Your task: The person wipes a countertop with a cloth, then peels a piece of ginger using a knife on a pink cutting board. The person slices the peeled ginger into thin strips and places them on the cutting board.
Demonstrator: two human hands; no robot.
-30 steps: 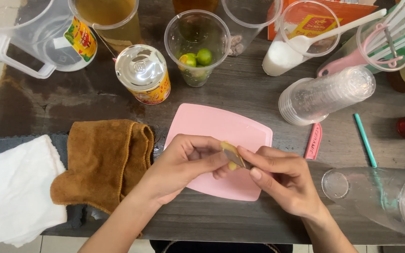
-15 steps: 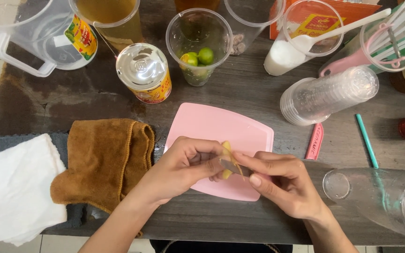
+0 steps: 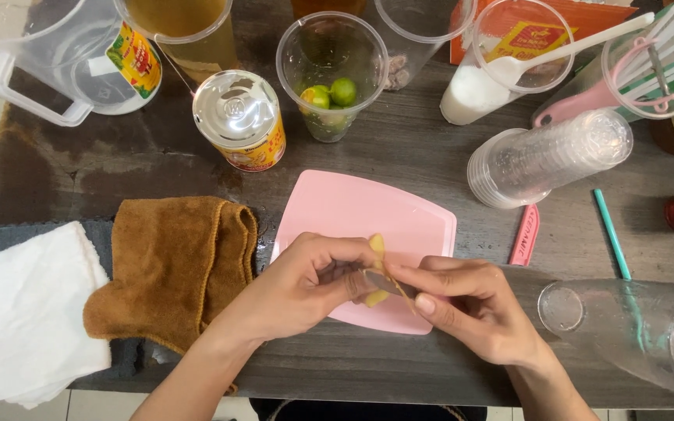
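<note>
Both hands meet over the pink cutting board (image 3: 352, 210) near the tabletop's (image 3: 431, 156) front edge. Left hand (image 3: 298, 288) pinches a pale yellow piece (image 3: 376, 248), possibly ginger, now turned more upright than half a second ago. Right hand (image 3: 477, 312) is closed on a small blade (image 3: 384, 282) laid against it, so peeling seems under way. A brown cloth (image 3: 173, 265) lies just beside the board.
</note>
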